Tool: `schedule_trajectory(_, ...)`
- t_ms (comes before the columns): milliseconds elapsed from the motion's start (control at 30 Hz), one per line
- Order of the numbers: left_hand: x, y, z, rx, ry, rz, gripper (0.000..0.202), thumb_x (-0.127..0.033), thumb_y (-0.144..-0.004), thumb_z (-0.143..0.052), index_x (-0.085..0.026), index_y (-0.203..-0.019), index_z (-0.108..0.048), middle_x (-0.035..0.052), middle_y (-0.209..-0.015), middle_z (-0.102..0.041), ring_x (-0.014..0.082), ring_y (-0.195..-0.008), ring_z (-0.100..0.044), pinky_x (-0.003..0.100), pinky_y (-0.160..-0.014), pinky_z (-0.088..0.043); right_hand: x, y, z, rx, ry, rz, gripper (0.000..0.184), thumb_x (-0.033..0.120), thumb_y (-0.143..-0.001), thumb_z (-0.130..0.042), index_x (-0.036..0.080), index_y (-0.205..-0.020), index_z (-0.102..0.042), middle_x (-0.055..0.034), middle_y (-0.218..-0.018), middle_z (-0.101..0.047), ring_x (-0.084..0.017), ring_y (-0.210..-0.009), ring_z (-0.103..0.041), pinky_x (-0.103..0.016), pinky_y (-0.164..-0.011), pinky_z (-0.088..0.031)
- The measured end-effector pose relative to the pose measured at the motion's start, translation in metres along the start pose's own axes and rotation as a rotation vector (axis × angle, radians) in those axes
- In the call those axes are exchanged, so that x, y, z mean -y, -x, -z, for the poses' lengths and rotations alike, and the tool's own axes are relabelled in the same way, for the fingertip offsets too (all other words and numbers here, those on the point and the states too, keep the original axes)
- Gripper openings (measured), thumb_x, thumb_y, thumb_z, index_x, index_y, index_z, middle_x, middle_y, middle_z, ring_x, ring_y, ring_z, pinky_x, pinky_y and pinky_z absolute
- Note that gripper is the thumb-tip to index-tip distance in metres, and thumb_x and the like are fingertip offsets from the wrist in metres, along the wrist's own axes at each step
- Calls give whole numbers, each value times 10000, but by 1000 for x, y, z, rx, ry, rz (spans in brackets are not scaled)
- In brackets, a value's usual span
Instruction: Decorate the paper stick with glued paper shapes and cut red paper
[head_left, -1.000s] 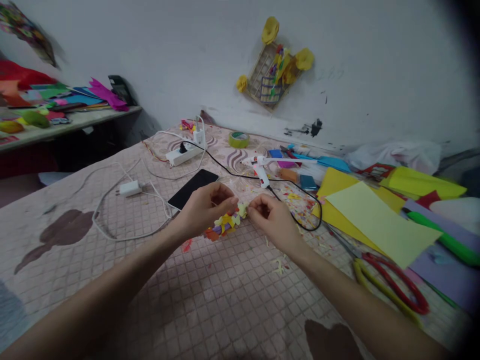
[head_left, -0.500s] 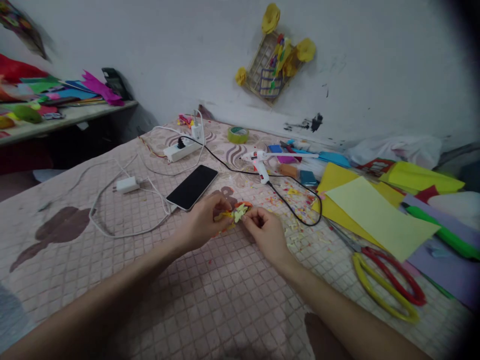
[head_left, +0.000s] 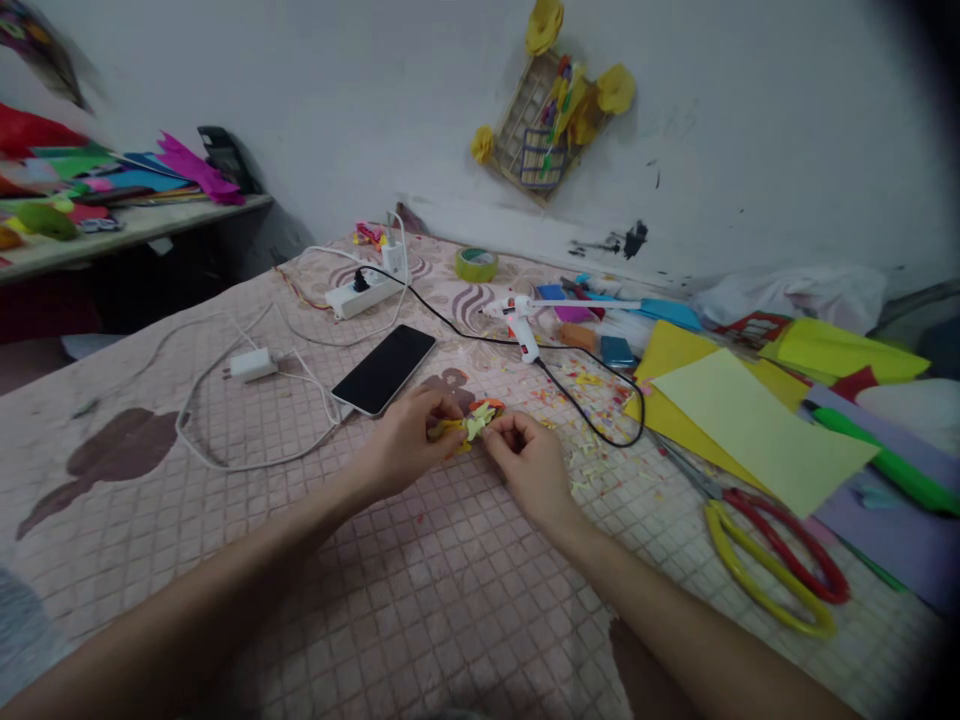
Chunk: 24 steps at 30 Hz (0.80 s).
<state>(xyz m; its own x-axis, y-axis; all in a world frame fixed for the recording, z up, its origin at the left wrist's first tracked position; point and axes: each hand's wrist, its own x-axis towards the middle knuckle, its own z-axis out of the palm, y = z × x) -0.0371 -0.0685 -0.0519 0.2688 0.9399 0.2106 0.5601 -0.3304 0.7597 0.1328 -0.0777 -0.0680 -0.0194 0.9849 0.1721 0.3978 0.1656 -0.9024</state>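
Note:
Between my hands, just over the table, is a small paper flower (head_left: 478,421) with pale yellow-green petals and bits of orange and yellow around it. My left hand (head_left: 418,432) is closed, thumb and fingertips pinching its yellow left part. From the other side my right hand (head_left: 531,462) pinches the flower's pale right edge. The fingertips hide part of it. Just past my left hand lies a black-screened phone (head_left: 385,369). Beyond my right hand rests a white glue gun (head_left: 521,328) with a black cord, among small coloured paper scraps (head_left: 589,468).
To the right lie scissors (head_left: 776,565) with red and yellow handles, a pale yellow sheet (head_left: 757,420) and a green tool (head_left: 885,465). A tape roll (head_left: 476,265), a power strip (head_left: 365,297) and a white charger (head_left: 253,365) with a looping cable are farther back and left.
My hands keep their pinch on the paper flower, with little movement of the fingers. The whole view has shifted very slightly; the things on the table stay in place.

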Motion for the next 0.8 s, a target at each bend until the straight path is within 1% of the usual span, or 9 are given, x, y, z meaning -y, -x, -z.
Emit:
schedule_trajectory(67, -1, 0, 0, -4, -5, 3, 93, -227, -763, -558, -165, -830, -574, 35, -840, -597, 129, -710, -583, 263, -624, -488, -2, 0, 0, 8, -25, -2, 105, 226, -737, -550, 179, -646, -572, 39, -549, -481, -104, -508, -403, -236, -496, -317)
schedule_trajectory(200, -2, -1, 0, -3, -12, -18, 65, -184, -753, -547, -158, -807, -574, 35, -825, -593, 132, -726, -578, 260, -632, -483, -3, -1, 0, 17, -50, -12, 105, 237, -737, -550, 177, -656, -580, 34, -557, -500, -104, -504, -402, -233, -487, -318)
schedule_trajectory(367, 0, -2, -2, 6, -45, -12, 72, -152, -745, -521, -164, -804, -560, 28, -805, -590, 126, -701, -563, 239, -586, -454, -2, 0, -1, 23, -9, -21, 109, 239, -741, -550, 176, -665, -596, 28, -560, -519, -106, -507, -424, -236, -496, -328)
schedule_trajectory(567, 0, -4, -4, -11, -70, -24, 30, -187, -754, -524, -167, -770, -538, 15, -782, -560, 118, -673, -541, 245, -585, -445, -2, 0, -1, 19, -27, -22, 115, 231, -741, -546, 178, -647, -586, 33, -554, -507, -106, -510, -424, -231, -489, -323)
schedule_trajectory(700, 1, -4, -4, -9, -86, -3, 34, -172, -741, -524, -169, -773, -536, 10, -773, -557, 114, -653, -535, 249, -586, -448, -1, 0, -1, 16, -38, -27, 110, 236, -739, -545, 178, -656, -587, 30, -567, -518, -106, -512, -421, -231, -491, -326)
schedule_trajectory(800, 3, -3, -5, -11, -94, 11, 40, -197, -749, -530, -173, -781, -538, 12, -772, -563, 119, -660, -544, 254, -588, -453, -2, -1, -2, 22, -37, -31, 100, 225, -733, -543, 179, -652, -579, 33, -565, -510, -106, -511, -418, -233, -490, -323)
